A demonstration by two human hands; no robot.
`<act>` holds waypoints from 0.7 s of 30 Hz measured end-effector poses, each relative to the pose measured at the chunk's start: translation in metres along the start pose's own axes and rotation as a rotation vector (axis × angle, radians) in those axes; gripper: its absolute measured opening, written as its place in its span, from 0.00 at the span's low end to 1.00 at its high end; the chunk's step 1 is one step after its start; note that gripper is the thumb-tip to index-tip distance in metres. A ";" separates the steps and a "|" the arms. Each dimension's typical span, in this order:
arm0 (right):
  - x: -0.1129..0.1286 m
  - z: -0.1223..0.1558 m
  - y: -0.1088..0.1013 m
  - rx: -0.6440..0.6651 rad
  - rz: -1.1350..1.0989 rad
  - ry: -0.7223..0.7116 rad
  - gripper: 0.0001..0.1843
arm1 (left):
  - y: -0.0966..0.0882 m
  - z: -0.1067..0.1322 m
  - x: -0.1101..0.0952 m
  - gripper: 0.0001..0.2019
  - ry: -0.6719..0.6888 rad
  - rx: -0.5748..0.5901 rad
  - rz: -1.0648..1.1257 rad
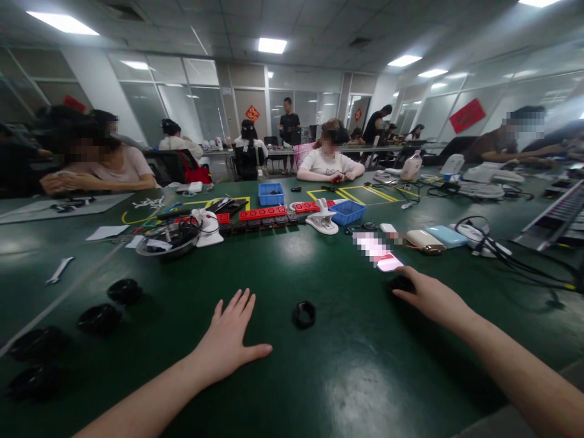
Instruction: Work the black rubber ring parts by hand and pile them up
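My left hand (230, 339) lies flat on the green table (278, 395), its fingers spread and holding nothing. Just right of its thumb is a black plastic ring nut (304, 314), untouched, with its hole facing up. Farther right, my right hand (431, 296) reaches over the table with fingers and thumb closed around a small black part (400, 283). The hand covers most of that part, so its exact shape does not show. A phone with a lit pink screen (389, 261) lies directly beyond my right fingertips.
Several black ring-shaped parts (99, 318) stand at the left, near a wrench (59, 271). Across the middle are a bowl of cables (171, 243), red and black power sockets (262, 214) and blue bins (347, 212). Cables (524, 258) trail at the right. A person (331, 161) sits opposite.
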State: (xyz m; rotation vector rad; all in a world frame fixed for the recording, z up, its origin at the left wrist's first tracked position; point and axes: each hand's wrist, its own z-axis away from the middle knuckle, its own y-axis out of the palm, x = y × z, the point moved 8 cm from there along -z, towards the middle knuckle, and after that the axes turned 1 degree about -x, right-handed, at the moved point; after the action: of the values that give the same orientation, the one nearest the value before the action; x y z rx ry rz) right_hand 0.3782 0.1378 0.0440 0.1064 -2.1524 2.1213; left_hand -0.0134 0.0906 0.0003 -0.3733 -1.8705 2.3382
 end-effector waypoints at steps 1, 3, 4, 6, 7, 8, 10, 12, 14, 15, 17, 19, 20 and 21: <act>-0.002 -0.002 0.000 -0.006 -0.013 0.005 0.28 | 0.000 0.000 0.000 0.51 -0.001 0.000 0.003; -0.003 -0.004 -0.004 -0.030 -0.034 0.015 0.32 | 0.000 0.001 0.000 0.51 -0.003 0.000 0.013; -0.002 -0.003 -0.008 -0.051 -0.038 0.022 0.35 | 0.000 0.001 0.000 0.51 -0.004 0.000 0.020; 0.010 0.004 -0.019 -0.116 -0.054 0.017 0.38 | 0.000 0.001 0.000 0.51 -0.003 -0.002 0.032; 0.022 0.010 -0.025 -0.148 -0.064 -0.002 0.36 | 0.000 0.001 0.001 0.51 -0.001 -0.006 0.036; 0.040 0.016 -0.030 -0.187 -0.106 -0.060 0.34 | 0.000 0.000 0.001 0.51 0.004 -0.009 0.038; 0.091 0.031 -0.026 -0.118 -0.194 -0.273 0.29 | 0.001 0.000 0.001 0.51 0.011 -0.016 0.035; 0.145 0.047 -0.014 -0.006 -0.226 -0.493 0.32 | 0.001 0.000 0.001 0.51 0.011 -0.016 0.031; 0.187 0.056 0.000 0.053 -0.172 -0.638 0.45 | 0.001 0.000 0.001 0.51 0.004 -0.015 0.029; 0.203 0.059 0.008 0.074 -0.123 -0.685 0.50 | 0.001 0.000 0.001 0.51 0.002 -0.017 0.029; 0.225 0.060 0.021 0.084 -0.043 -0.740 0.54 | 0.000 0.000 0.000 0.51 0.002 -0.021 0.028; 0.239 0.060 0.029 0.071 -0.012 -0.781 0.48 | -0.001 0.000 -0.001 0.50 0.002 -0.027 0.023; 0.243 0.059 0.032 0.065 -0.006 -0.790 0.41 | -0.001 0.000 -0.001 0.50 0.002 -0.028 0.019; 0.246 0.059 0.034 0.062 -0.003 -0.793 0.33 | -0.001 -0.001 -0.001 0.50 0.003 -0.029 0.016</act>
State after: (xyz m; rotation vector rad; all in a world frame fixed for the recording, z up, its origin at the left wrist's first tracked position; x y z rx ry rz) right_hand 0.1280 0.0874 0.0422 1.1224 -2.4139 2.4017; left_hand -0.0121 0.0910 0.0010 -0.3963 -1.9083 2.3220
